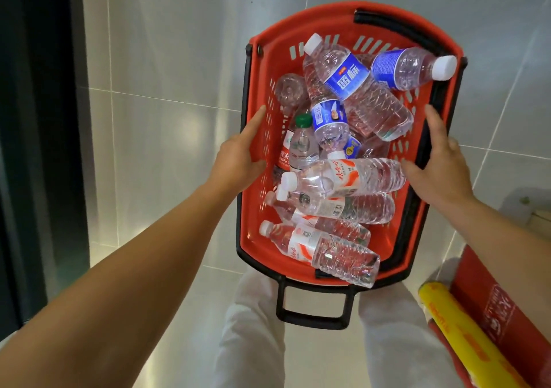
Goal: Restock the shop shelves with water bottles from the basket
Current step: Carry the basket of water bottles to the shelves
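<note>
A red plastic basket [301,20] with black handles fills the middle of the view over a pale tiled floor. Several clear water bottles lie jumbled in it: a blue-labelled bottle [348,80] on top, another blue-labelled bottle [408,66] propped on the far right rim, a green-capped bottle [302,140] upright at the left, and red-and-white-labelled bottles [343,175] towards me. My left hand [238,155] grips the left rim, thumb inside the wall and index finger along the edge. My right hand [441,163] holds the right rim the same way, fingers over the black side handle.
A black pull handle [313,322] sticks out from the basket's near end, above my legs in white trousers. A red carton [501,304] and a yellow roll [459,328] lie at the lower right. A dark door frame [35,149] runs down the left.
</note>
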Motion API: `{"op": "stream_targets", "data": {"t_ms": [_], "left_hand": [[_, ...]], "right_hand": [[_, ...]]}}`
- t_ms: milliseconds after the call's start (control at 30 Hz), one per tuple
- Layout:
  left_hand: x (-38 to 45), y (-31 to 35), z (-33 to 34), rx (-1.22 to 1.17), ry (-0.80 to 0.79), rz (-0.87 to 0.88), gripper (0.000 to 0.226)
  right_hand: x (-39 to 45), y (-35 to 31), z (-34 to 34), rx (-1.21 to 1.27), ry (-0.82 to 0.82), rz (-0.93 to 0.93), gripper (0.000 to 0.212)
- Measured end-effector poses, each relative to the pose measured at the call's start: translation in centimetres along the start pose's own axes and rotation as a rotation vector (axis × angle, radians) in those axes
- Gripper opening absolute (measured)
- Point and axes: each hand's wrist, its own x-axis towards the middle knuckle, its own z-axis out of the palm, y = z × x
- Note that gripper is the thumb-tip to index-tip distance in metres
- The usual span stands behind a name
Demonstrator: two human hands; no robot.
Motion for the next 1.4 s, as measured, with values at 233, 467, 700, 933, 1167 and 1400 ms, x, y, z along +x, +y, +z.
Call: {"op": "stream_targets", "data": {"t_ms": [233, 467, 700, 933, 1167, 1400], "left_hand": [[-0.1, 0.3, 1.6, 0.020, 0.106, -0.022, 0.085], [-0.3, 0.0, 0.8, -0.095, 0.054, 0.002, 0.079], [-0.9, -0.4, 0.2, -0.085, 0.015, -0.011, 0.074], [-2.8, -0.2, -2.1, 0.122, -0.116, 0.151, 0.076], [-6.0, 4.2, -4.1, 0.460, -0.288, 0.417, 0.073], [-13.7, 5.1, 0.2, 0.713, -0.468, 0.636, 0.074]], "right_hand": [[0.2, 0.4, 0.6, -0.007, 0.010, -0.007, 0.090], [0.6, 0.4, 0.5, 0.002, 0.039, -0.005, 0.093], [-1.2, 0.0, 1.4, 0.070, 0.067, 0.071, 0.099], [-10.6, -0.6, 3.0, 0.177, 0.183, 0.289, 0.095], [-23.6, -1.3, 6.3, 0.395, 0.308, 0.594, 0.099], [-37.3, 0.2, 15.1, 0.647, 0.429, 0.865, 0.105]]}}
